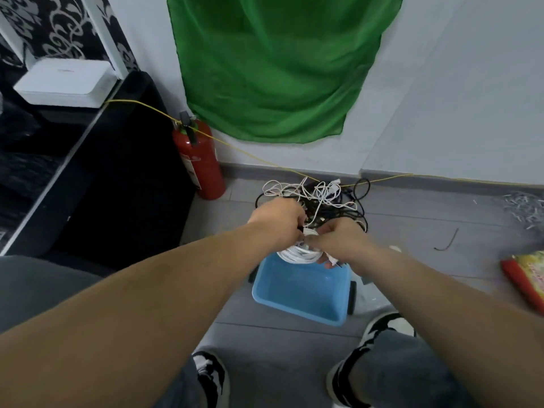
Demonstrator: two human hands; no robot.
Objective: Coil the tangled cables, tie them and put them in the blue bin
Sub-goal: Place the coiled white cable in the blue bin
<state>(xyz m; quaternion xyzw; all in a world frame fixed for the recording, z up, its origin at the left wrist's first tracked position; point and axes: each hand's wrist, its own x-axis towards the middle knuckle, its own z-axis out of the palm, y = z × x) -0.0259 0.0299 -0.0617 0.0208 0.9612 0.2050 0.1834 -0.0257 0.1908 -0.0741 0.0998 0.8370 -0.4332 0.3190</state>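
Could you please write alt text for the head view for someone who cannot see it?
A person's left hand and right hand hold a white cable coil over a blue bin. A tangle of white and black cables lies beyond, near a red fire extinguisher.

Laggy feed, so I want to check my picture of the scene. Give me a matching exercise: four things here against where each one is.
Things:
1. bin
2. extinguisher
3. white coil
4. tangle

Places:
A. gripped by the left hand and right hand
B. upright at the wall, left of the rest
C. on the floor beyond the hands, by the wall
D. on the floor between the hands and the shoes

Pairs: 1-D, 2-B, 3-A, 4-C.
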